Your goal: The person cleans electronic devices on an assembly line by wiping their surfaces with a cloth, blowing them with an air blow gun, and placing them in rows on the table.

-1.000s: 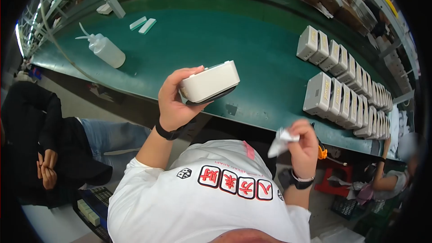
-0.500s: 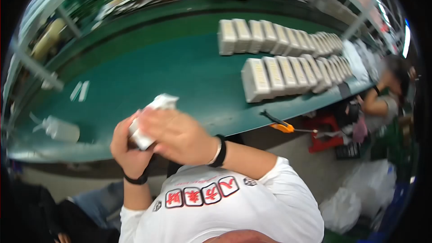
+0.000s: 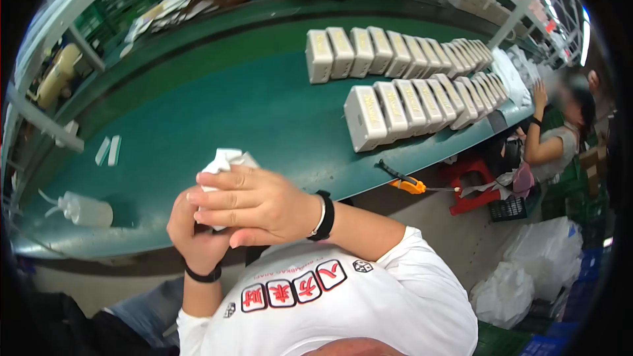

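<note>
White wipe (image 3: 227, 157) is showing beneath the right hand (image 3: 264, 206) at the green worktable (image 3: 257, 115); that hand is lying flat, unclenched, perhaps spreading pressure, while the curled left hand (image 3: 192, 229) is perhaps bracing, its grip being hidden.
</note>
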The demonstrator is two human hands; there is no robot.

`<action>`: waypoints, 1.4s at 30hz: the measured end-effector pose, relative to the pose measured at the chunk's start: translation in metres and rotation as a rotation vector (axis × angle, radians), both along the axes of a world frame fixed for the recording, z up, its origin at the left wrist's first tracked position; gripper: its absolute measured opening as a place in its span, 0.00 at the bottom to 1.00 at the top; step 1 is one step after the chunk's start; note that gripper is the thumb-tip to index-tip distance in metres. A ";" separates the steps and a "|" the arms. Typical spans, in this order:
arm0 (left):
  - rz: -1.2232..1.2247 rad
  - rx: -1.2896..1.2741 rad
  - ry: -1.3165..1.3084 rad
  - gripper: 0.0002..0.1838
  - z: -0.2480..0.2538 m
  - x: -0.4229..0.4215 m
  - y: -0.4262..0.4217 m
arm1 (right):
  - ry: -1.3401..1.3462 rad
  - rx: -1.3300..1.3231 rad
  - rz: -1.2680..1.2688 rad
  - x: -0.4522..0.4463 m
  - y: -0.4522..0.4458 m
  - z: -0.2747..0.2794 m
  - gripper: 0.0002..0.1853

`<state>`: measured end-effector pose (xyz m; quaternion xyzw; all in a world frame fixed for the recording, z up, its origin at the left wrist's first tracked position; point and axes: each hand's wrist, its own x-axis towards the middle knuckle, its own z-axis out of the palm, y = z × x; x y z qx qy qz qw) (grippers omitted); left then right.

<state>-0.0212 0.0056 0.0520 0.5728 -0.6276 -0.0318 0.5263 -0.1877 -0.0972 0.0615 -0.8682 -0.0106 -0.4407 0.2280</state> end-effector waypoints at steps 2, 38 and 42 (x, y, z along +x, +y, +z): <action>-0.052 -0.040 0.061 0.34 -0.006 0.004 -0.001 | 0.009 -0.020 0.030 0.001 -0.005 0.001 0.28; -0.778 0.573 2.047 0.25 -0.051 0.006 -0.032 | 0.012 0.052 0.101 -0.007 0.004 -0.020 0.17; -0.888 0.628 2.205 0.28 -0.046 0.010 -0.029 | 0.002 0.111 0.428 -0.015 0.016 -0.006 0.11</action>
